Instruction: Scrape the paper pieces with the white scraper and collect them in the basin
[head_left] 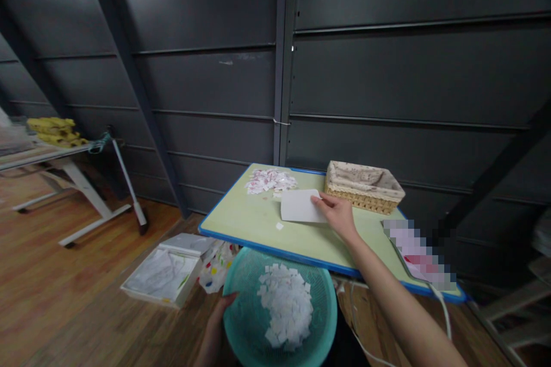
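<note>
My right hand (338, 213) pinches a white card (301, 206) by its right edge, just over the pale green tabletop (241, 215). A small white paper square (279, 226) lies by the card's lower left corner. Behind the card spreads a pile of white and reddish paper pieces (269, 180). Below the table's front edge, my left hand (221, 312) grips the left rim of a turquoise plastic mesh basket (245, 321), its thumb over the rim and its other fingers mostly hidden. Many small white paper squares (287, 307) are heaped inside it.
A cloth-lined wicker basket (364, 186) stands at the table's back right. Near the right edge lies a partly blurred flat object (417, 252) with a white cable (443, 309). An open white box (161, 275) and a plastic bag (217, 266) sit on the floor at left.
</note>
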Tool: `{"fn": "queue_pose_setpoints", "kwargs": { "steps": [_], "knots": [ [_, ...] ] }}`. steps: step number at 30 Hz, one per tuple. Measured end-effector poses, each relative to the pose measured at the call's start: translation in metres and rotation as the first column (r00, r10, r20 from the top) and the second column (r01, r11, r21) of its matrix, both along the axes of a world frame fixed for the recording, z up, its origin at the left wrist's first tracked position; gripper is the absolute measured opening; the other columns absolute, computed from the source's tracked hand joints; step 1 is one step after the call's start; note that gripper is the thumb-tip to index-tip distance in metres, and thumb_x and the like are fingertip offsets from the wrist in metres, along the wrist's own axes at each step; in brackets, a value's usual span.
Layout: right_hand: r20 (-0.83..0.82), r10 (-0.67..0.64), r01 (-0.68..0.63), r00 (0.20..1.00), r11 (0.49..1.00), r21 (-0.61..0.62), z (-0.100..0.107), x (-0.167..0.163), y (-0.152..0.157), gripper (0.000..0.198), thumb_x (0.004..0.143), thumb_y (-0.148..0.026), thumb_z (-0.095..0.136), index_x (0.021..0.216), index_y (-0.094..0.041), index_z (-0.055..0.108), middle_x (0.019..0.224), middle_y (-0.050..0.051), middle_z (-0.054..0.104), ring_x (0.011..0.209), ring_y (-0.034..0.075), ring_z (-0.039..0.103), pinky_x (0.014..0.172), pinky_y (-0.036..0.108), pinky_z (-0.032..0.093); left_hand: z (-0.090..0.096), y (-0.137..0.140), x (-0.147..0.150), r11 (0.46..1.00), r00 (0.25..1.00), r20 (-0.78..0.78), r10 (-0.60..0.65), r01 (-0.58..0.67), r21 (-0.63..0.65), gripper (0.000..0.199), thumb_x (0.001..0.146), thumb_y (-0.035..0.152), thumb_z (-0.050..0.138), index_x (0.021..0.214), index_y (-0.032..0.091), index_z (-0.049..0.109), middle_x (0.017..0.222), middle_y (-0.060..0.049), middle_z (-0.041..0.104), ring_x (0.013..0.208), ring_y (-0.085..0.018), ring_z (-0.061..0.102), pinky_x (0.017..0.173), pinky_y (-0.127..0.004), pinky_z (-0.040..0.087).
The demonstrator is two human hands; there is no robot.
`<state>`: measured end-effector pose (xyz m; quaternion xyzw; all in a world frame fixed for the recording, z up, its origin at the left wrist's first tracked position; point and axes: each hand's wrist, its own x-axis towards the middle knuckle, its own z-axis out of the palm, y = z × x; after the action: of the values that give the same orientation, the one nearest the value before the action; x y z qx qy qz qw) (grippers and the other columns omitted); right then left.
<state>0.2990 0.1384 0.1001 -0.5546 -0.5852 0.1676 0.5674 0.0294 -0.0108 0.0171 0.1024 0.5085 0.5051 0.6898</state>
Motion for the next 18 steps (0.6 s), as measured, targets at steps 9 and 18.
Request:
{"fn": "queue_pose_setpoints", "kwargs": {
  "steps": [9,18],
  "knots": [
    [-0.053,-0.033,0.031,0.998,0.999,-0.034,-0.006,0.0,-0.003,0.048,0.069,-0.053,0.067,0.092,-0.012,0.077,0.089,0.014,0.074,0.075,0.029,0.07,0.065,0.037,0.055,0.008,-0.001,0.001,1.0,0.998,0.058,-0.025,0.025,0.002,0.079,0.073,0.03,0.069,0.142,0.008,0.035,0.101,-0.015,0.077,0.106,-0.037,0.065,0.1,-0.054,0.044],
    [0.031,-0.054,0.055,0.998,0.998,-0.014,-0.008,-0.001,-0.004,0.046,0.073,-0.051,0.064,0.094,-0.012,0.077,0.092,0.014,0.074,0.077,0.029,0.07,0.068,0.037,0.055,-0.001,0.0,-0.005,0.999,0.991,0.127,-0.041,0.045,-0.023,0.071,0.073,0.035,0.069,0.135,0.009,0.046,0.092,-0.013,0.079,0.101,-0.037,0.068,0.095,-0.055,0.048]
  ]
}}
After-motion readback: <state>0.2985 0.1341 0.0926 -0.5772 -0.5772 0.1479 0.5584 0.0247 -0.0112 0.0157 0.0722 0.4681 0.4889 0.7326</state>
